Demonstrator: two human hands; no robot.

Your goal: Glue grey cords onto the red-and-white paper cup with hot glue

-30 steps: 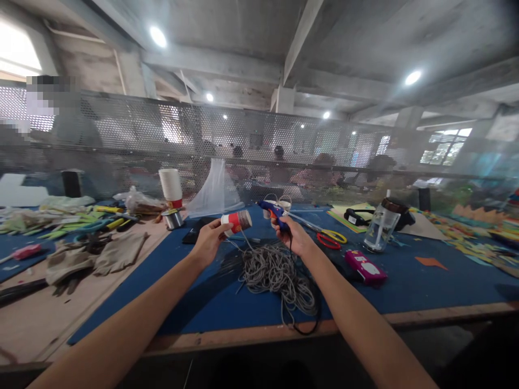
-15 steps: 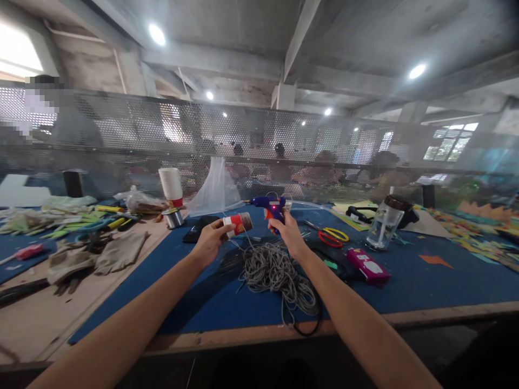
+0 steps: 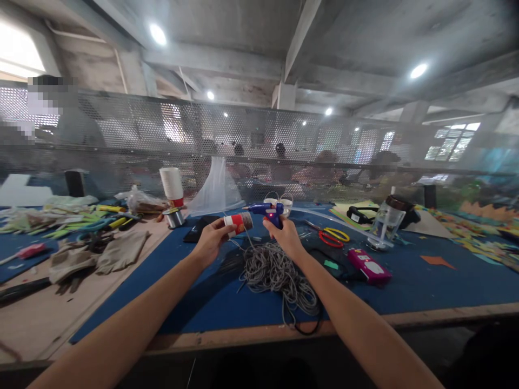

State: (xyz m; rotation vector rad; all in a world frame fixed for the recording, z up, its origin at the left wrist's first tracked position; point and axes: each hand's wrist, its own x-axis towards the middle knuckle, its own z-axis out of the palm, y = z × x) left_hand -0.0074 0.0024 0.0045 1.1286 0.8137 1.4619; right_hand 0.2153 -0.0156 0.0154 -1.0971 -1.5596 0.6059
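My left hand [image 3: 211,239] is closed around a small red and white paper cup [image 3: 238,222], held on its side above the blue mat [image 3: 405,281]. My right hand [image 3: 286,235] grips a blue glue gun [image 3: 265,210] with a red light on it; its nozzle points left, close to the cup's open end. A grey cord runs from the cup down to a tangled heap of grey cord [image 3: 279,275] lying on the mat just below both hands.
Scissors with red and yellow handles [image 3: 330,236], a pink box [image 3: 368,266] and a clear jar [image 3: 383,223] lie to the right. A stack of white cups [image 3: 171,184], a wire spool [image 3: 174,218], gloves [image 3: 97,256] and scraps sit left. A perforated metal screen [image 3: 243,140] runs behind.
My right hand has lifted the glue gun, turned its nozzle leftward and brought it up close to the cup. My left hand has kept the cup almost still.
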